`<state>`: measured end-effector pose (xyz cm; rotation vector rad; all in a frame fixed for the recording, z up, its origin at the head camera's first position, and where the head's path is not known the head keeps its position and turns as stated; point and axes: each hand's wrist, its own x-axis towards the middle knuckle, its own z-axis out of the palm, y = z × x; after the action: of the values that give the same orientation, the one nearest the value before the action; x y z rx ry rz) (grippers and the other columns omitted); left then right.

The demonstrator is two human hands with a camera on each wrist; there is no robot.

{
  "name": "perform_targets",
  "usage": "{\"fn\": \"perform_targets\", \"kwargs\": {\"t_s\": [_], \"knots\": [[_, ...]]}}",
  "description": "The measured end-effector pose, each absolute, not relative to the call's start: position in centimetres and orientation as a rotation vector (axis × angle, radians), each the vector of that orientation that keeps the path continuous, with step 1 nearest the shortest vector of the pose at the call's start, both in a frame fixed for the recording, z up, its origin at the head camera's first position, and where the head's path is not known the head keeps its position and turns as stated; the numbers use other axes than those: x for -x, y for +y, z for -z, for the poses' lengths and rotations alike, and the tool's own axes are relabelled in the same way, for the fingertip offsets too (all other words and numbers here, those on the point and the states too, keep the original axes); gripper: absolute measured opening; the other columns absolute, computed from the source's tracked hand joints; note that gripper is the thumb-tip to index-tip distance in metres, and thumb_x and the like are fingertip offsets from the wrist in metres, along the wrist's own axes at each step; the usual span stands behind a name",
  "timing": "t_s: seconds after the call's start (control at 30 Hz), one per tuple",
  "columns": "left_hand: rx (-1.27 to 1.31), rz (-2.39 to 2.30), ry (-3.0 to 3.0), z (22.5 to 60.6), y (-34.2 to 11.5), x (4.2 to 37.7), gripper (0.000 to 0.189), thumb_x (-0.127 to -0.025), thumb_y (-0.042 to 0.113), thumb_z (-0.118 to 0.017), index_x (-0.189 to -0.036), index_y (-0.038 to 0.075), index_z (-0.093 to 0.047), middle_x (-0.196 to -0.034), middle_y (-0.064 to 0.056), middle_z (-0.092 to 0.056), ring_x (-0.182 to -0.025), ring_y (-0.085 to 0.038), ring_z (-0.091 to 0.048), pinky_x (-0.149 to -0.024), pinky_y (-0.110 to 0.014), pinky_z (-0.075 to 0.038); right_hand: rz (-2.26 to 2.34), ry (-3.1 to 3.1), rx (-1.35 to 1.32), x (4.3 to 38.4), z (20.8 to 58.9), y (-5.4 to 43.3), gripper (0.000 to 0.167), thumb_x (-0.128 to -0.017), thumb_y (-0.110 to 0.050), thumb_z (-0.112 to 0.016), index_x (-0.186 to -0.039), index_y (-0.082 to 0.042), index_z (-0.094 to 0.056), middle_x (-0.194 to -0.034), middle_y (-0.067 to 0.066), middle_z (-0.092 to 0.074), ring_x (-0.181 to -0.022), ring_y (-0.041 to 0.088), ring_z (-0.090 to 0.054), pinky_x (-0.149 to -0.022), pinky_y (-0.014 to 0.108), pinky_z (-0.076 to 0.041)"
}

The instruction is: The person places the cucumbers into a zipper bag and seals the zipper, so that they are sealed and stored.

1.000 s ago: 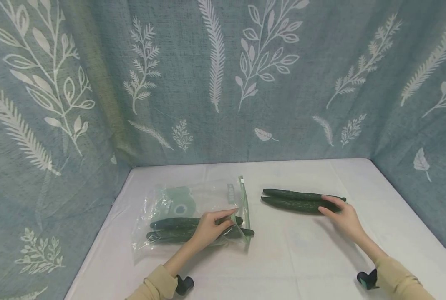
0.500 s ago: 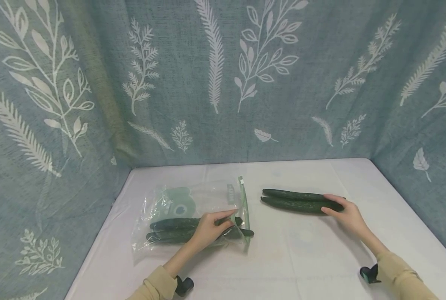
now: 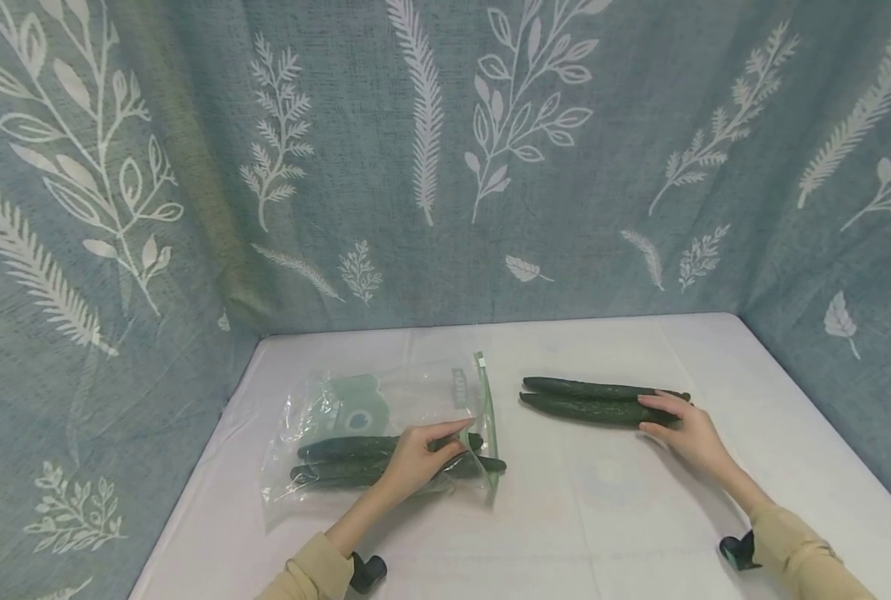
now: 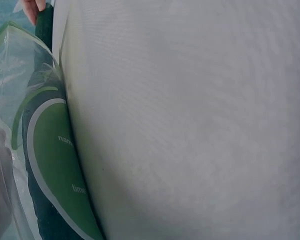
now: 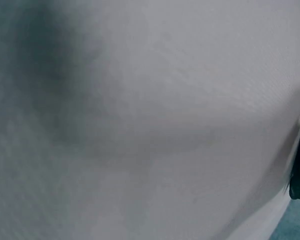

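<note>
In the head view my left hand (image 3: 413, 460) pinches the open edge of a clear zip bag (image 3: 422, 387) between thumb and fingers. Two dark green cucumbers (image 3: 343, 448) lie inside, their right ends near the green-edged mouth. To the right, two more cucumbers lie side by side on the table. My right hand (image 3: 687, 433) grips the nearer cucumber (image 3: 580, 408) by its right end, fingers over the top and thumb on the near side. The farther cucumber (image 3: 580, 387) lies right behind it. In the left wrist view the bag's printed green label (image 4: 55, 150) covers part of a cucumber.
A white cloth (image 3: 535, 533) covers the table. Blue-green curtains (image 3: 445, 275) with white leaf prints hang behind it and at both sides. A black wrist device (image 3: 368, 573) shows below the left sleeve, another (image 3: 738, 550) beside the right sleeve.
My right hand has shifted its grasp slightly: its fingers move off the farther cucumber and now sit on the nearer one. The left hand and bag stay in place.
</note>
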<state>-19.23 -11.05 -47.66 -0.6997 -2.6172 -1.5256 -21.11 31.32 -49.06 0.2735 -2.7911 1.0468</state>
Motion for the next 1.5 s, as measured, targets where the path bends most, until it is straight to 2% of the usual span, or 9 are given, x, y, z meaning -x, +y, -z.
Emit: {"fn": "perform_targets", "kwargs": {"t_s": [0.33,0.6,0.73,0.83,0.9,1.0,1.07,1.3,1.5], "knots": [[0.713,1.54,-2.612,47.8,-11.1,19.2,0.035,-0.086,0.012,-0.067,-0.121,0.013,-0.065,-0.117,-0.009,-0.068,-0.042,0.004,-0.025,-0.044,-0.017,-0.035,-0.995,-2.766,-0.317,20.6,48.7,31.2,0.043,-0.082,-0.018,-0.074,-0.119,0.0,-0.063,-0.123,0.024,-0.061,-0.116,0.044,-0.052,-0.095,0.056,-0.04],[0.723,1.538,-2.613,47.7,-11.2,19.2,0.035,-0.086,0.012,-0.067,-0.121,0.012,-0.065,-0.117,-0.01,-0.068,-0.043,0.004,-0.027,-0.046,-0.016,-0.036,-0.865,-2.898,-0.454,21.6,47.7,31.9,0.041,-0.078,-0.015,-0.076,-0.116,-0.002,-0.066,-0.115,0.022,-0.065,-0.11,0.045,-0.055,-0.09,0.058,-0.043],[0.731,1.527,-2.599,47.8,-11.3,19.2,0.035,-0.086,0.011,-0.067,-0.121,0.011,-0.065,-0.117,-0.009,-0.068,-0.051,0.003,-0.041,-0.051,-0.017,-0.041,-0.895,-2.978,-0.462,22.0,47.4,32.2,0.046,-0.079,-0.019,-0.076,-0.121,-0.004,-0.063,-0.122,0.026,-0.061,-0.114,0.048,-0.053,-0.09,0.058,-0.044],[0.745,1.513,-2.588,47.8,-11.3,19.2,0.035,-0.086,0.011,-0.068,-0.121,0.011,-0.065,-0.118,-0.008,-0.068,-0.068,-0.001,-0.055,-0.059,-0.018,-0.046,-0.917,-3.009,-0.442,22.2,47.5,32.4,0.048,-0.08,-0.021,-0.075,-0.123,-0.005,-0.062,-0.125,0.028,-0.058,-0.115,0.048,-0.052,-0.089,0.057,-0.045],[0.746,1.501,-2.589,47.9,-11.3,19.2,0.035,-0.085,0.012,-0.068,-0.121,0.012,-0.065,-0.118,-0.008,-0.068,-0.077,-0.005,-0.059,-0.063,-0.019,-0.047,-0.923,-3.008,-0.446,22.2,47.7,32.5,0.048,-0.08,-0.021,-0.075,-0.124,-0.005,-0.062,-0.125,0.028,-0.058,-0.115,0.048,-0.053,-0.089,0.056,-0.045],[0.731,1.479,-2.601,47.8,-11.2,19.2,0.036,-0.085,0.014,-0.069,-0.12,0.013,-0.066,-0.118,-0.006,-0.068,-0.08,-0.006,-0.06,-0.066,-0.019,-0.048,-0.933,-2.996,-0.452,22.3,47.9,32.7,0.049,-0.08,-0.021,-0.076,-0.124,-0.005,-0.061,-0.126,0.028,-0.058,-0.116,0.048,-0.052,-0.091,0.057,-0.044],[0.726,1.472,-2.606,47.8,-11.2,19.2,0.036,-0.085,0.014,-0.069,-0.12,0.013,-0.066,-0.118,-0.006,-0.068,-0.079,-0.005,-0.059,-0.065,-0.018,-0.047,-0.94,-2.99,-0.45,22.3,48.0,32.7,0.049,-0.08,-0.021,-0.076,-0.124,-0.005,-0.061,-0.127,0.028,-0.057,-0.117,0.048,-0.051,-0.091,0.058,-0.044],[0.728,1.499,-2.615,47.7,-11.2,19.3,0.036,-0.085,0.012,-0.068,-0.121,0.012,-0.065,-0.118,-0.008,-0.068,-0.055,0.001,-0.044,-0.052,-0.018,-0.042,-0.964,-2.984,-0.442,22.3,48.0,32.7,0.05,-0.08,-0.021,-0.075,-0.125,-0.004,-0.06,-0.128,0.029,-0.056,-0.117,0.049,-0.05,-0.091,0.058,-0.044],[0.721,1.506,-2.615,47.8,-11.1,19.4,0.035,-0.085,0.011,-0.068,-0.121,0.012,-0.066,-0.117,-0.008,-0.068,-0.055,0.002,-0.043,-0.054,-0.017,-0.042,-0.973,-2.976,-0.44,22.4,48.3,32.8,0.05,-0.08,-0.02,-0.075,-0.125,-0.004,-0.061,-0.128,0.029,-0.056,-0.119,0.049,-0.049,-0.092,0.059,-0.042]]}}
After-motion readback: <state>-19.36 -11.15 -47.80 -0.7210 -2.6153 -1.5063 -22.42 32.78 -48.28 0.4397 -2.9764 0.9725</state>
